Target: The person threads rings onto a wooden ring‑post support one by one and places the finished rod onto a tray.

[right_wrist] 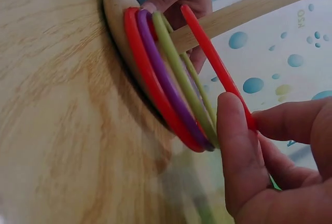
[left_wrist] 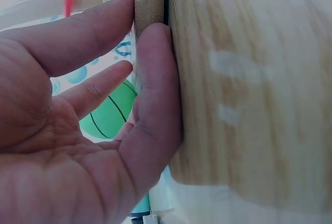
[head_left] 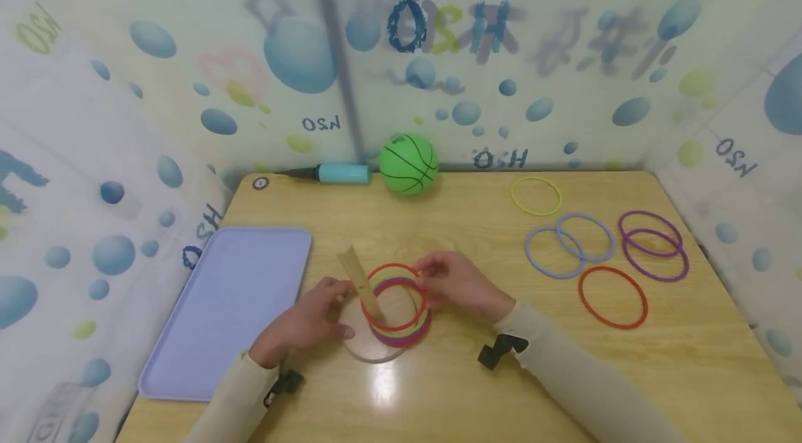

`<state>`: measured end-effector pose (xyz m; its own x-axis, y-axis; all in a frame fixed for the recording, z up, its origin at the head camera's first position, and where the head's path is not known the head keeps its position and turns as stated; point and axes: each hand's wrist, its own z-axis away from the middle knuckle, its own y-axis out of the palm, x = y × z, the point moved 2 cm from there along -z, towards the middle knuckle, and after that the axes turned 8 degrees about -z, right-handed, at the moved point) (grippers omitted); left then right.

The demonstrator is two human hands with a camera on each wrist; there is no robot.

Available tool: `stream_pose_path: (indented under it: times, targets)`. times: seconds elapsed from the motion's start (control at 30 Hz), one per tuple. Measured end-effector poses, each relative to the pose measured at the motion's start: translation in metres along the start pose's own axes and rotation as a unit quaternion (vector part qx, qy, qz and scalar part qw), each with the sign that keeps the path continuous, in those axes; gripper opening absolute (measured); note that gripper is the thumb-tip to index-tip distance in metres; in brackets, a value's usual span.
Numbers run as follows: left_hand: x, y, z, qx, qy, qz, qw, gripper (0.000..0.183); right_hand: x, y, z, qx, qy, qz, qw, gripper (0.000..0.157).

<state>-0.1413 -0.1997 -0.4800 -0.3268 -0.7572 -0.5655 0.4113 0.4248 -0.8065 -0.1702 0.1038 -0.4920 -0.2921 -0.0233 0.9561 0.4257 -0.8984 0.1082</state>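
A round wooden base (head_left: 356,342) carries an upright wooden post (head_left: 356,267). Around the post's foot lie a red ring (right_wrist: 148,79), a purple ring (right_wrist: 167,89) and yellow-green rings (right_wrist: 181,68). My left hand (head_left: 310,314) holds the base at its left edge, one fingertip on the wood and another finger down against the table. Between thumb and fingers my right hand (head_left: 460,283) pinches another red ring (right_wrist: 218,63) by its right side. That ring is tilted above the stacked ones and appears to encircle the post.
Loose on the right lie a yellow ring (head_left: 537,213), two blue rings (head_left: 529,258), two purple rings (head_left: 687,265) and a red ring (head_left: 614,324). A lavender tray (head_left: 232,304) occupies the left side. A green ball (head_left: 409,164) and a blue pump (head_left: 344,174) are at the back edge.
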Motion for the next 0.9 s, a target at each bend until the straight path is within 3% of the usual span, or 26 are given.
stream_pose_path:
  times: [0.67, 0.9]
  targets:
    - [-0.003, -0.001, 0.000, 0.011, -0.023, 0.005, 0.9997, 0.068, -0.014, -0.002, -0.002, 0.000, -0.011, 0.035, 0.999, 0.028]
    - [-0.003, 0.000, 0.001, 0.004, -0.007, 0.002, 1.0000, 0.067, -0.015, -0.008, 0.001, -0.007, -0.012, 0.056, 0.998, 0.027]
